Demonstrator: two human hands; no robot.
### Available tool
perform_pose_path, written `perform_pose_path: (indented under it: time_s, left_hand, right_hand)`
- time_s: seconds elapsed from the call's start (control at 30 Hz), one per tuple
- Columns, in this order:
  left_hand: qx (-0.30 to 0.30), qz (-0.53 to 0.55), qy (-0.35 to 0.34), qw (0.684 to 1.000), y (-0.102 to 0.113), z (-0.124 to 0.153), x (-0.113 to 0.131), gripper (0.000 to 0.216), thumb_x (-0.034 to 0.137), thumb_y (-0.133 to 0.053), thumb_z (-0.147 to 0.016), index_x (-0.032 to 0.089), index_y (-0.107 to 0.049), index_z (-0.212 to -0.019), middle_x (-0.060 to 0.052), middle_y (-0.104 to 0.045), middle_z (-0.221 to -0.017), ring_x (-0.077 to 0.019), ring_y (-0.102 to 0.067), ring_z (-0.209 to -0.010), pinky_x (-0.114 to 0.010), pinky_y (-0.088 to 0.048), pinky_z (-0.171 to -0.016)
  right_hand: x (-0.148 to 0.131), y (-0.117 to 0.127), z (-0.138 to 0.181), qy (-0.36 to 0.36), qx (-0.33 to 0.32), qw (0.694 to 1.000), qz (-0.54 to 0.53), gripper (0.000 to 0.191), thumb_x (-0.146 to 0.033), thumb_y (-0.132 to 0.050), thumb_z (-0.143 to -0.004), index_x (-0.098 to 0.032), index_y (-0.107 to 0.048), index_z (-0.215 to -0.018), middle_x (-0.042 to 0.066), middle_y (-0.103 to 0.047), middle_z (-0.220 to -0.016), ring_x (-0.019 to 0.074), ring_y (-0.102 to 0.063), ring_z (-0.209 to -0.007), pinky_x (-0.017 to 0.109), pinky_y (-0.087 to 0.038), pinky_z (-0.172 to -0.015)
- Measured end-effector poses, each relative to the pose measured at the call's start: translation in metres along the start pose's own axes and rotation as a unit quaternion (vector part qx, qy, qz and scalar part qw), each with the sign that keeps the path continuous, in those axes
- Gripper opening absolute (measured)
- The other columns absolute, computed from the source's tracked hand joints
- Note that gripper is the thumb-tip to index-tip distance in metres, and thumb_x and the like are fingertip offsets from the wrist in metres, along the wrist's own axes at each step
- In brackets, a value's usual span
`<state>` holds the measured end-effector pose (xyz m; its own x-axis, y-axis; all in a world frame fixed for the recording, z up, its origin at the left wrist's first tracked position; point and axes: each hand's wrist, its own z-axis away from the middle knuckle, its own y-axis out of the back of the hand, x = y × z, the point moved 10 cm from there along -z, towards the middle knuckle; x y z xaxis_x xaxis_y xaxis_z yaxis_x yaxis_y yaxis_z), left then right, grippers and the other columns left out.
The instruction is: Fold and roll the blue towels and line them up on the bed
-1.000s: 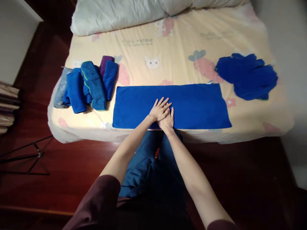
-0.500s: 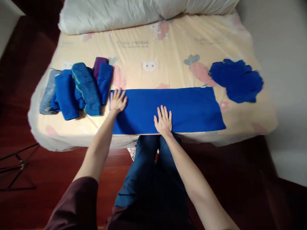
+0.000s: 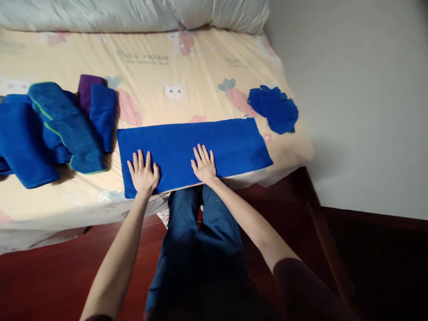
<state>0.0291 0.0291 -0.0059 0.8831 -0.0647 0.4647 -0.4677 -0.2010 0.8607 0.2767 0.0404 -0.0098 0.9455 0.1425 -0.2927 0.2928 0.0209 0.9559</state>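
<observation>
A long blue towel [image 3: 214, 142] lies folded flat along the near edge of the bed [image 3: 187, 67]. My left hand [image 3: 143, 173] rests palm down on its left end, fingers spread. Near the towel's middle, my right hand [image 3: 203, 163] also lies flat with fingers apart. Neither hand holds anything.
Several rolled blue towels [image 3: 50, 129] and a purple one [image 3: 87, 85] lie on the bed to the left. A crumpled blue cloth [image 3: 274, 108] sits at the right end. Pillows [image 3: 133, 13] line the far side, a white wall [image 3: 351, 102] stands right, and dark red floor [image 3: 50, 272] is below.
My left hand slid from the towel's far left corner down to its near left end. The right hand stayed flat near the middle. The view swung to the right.
</observation>
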Motion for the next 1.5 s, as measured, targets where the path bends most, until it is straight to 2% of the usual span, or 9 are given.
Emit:
perform_pose_path:
  time_s: [0.13, 0.23, 0.57, 0.77, 0.9, 1.07, 1.2, 1.33, 1.5]
  left_hand:
    - [0.001, 0.023, 0.007, 1.000, 0.000, -0.007, -0.003, 0.069, 0.044, -0.045, -0.098, 0.027, -0.035, -0.165, -0.007, -0.023, -0.174, -0.0337, -0.014, -0.162, -0.065, -0.002, -0.131]
    - [-0.005, 0.031, 0.019, 0.999, -0.001, -0.008, -0.003, 0.067, 0.045, -0.041, -0.099, 0.026, -0.037, -0.164, -0.005, -0.020, -0.175, -0.0331, -0.013, -0.163, -0.062, 0.000, -0.132]
    - [0.012, 0.006, 0.024, 1.000, 0.001, -0.008, -0.002, 0.065, 0.047, -0.043, -0.097, 0.040, -0.038, -0.162, 0.012, -0.019, -0.174, -0.0355, -0.023, -0.160, -0.059, -0.009, -0.134]
    - [-0.005, 0.001, 0.081, 0.997, 0.002, -0.011, -0.003, 0.071, 0.049, -0.053, -0.086, 0.037, -0.048, -0.156, 0.004, -0.044, -0.165, -0.0399, -0.025, -0.158, -0.066, -0.015, -0.130]
    - [-0.017, 0.000, 0.093, 0.996, 0.003, -0.012, -0.001, 0.070, 0.048, -0.054, -0.087, 0.040, -0.048, -0.156, 0.004, -0.048, -0.162, -0.0406, -0.024, -0.158, -0.067, -0.015, -0.130]
    - [0.007, -0.034, 0.035, 0.999, 0.000, -0.010, -0.002, 0.066, 0.045, -0.048, -0.095, 0.033, -0.045, -0.159, 0.004, -0.028, -0.172, -0.0350, -0.026, -0.159, -0.058, -0.013, -0.132]
    - [0.012, -0.062, 0.023, 0.998, -0.002, -0.010, -0.003, 0.063, 0.045, -0.043, -0.099, 0.025, -0.046, -0.158, -0.002, -0.029, -0.172, -0.0290, -0.025, -0.160, -0.054, -0.012, -0.132]
    - [-0.017, -0.070, 0.031, 0.997, -0.001, -0.012, -0.002, 0.064, 0.043, -0.040, -0.101, 0.020, -0.044, -0.160, -0.008, -0.028, -0.172, -0.0275, -0.020, -0.161, -0.052, -0.009, -0.132]
    - [-0.025, -0.084, 0.069, 0.994, 0.011, 0.024, 0.000, 0.066, 0.043, -0.034, -0.104, 0.015, -0.035, -0.164, -0.014, -0.019, -0.174, -0.0327, -0.010, -0.163, -0.061, -0.004, -0.130]
  right_hand:
    - [0.001, 0.003, -0.027, 0.093, -0.048, 0.994, 0.023, 0.060, -0.040, -0.040, -0.108, -0.022, -0.035, -0.165, 0.003, -0.018, -0.175, 0.0231, -0.012, -0.163, 0.054, -0.006, -0.134]
    - [0.024, 0.010, -0.057, 0.116, -0.082, 0.989, 0.031, 0.060, -0.040, -0.041, -0.108, -0.024, -0.034, -0.165, 0.002, -0.018, -0.175, 0.0216, -0.013, -0.163, 0.053, -0.006, -0.134]
    - [0.209, 0.052, -0.105, -0.023, -0.024, 0.997, 0.068, 0.059, -0.037, -0.029, -0.110, -0.018, -0.030, -0.166, 0.006, -0.020, -0.174, 0.0221, -0.017, -0.162, 0.054, -0.012, -0.133]
    - [0.297, 0.074, -0.112, -0.064, 0.034, 0.993, 0.092, 0.058, -0.037, -0.027, -0.110, -0.017, -0.035, -0.164, 0.010, -0.029, -0.172, 0.0229, -0.024, -0.161, 0.052, -0.018, -0.131]
    - [0.329, 0.085, -0.111, -0.075, 0.040, 0.991, 0.107, 0.057, -0.034, -0.026, -0.111, -0.015, -0.034, -0.165, 0.014, -0.029, -0.171, 0.0219, -0.023, -0.161, 0.053, -0.019, -0.130]
    - [0.335, 0.089, -0.110, -0.123, 0.010, 0.977, 0.176, 0.063, -0.024, -0.005, -0.111, 0.007, -0.027, -0.160, 0.031, -0.015, -0.169, 0.0195, -0.013, -0.163, 0.053, -0.014, -0.127]
    - [0.310, 0.097, -0.071, -0.110, 0.064, 0.977, 0.168, 0.061, -0.030, -0.015, -0.112, 0.001, -0.021, -0.165, 0.025, -0.009, -0.172, 0.0233, -0.006, -0.164, 0.053, -0.009, -0.130]
    - [0.303, 0.085, 0.013, -0.057, -0.002, 0.995, 0.087, 0.061, -0.037, -0.024, -0.111, -0.016, -0.022, -0.168, 0.011, -0.018, -0.174, 0.0218, -0.015, -0.163, 0.053, -0.015, -0.132]
    - [0.350, 0.096, 0.105, -0.220, -0.049, 0.972, 0.062, 0.066, -0.040, -0.025, -0.108, -0.010, -0.028, -0.167, 0.014, -0.020, -0.173, 0.0275, -0.015, -0.163, 0.059, -0.011, -0.131]
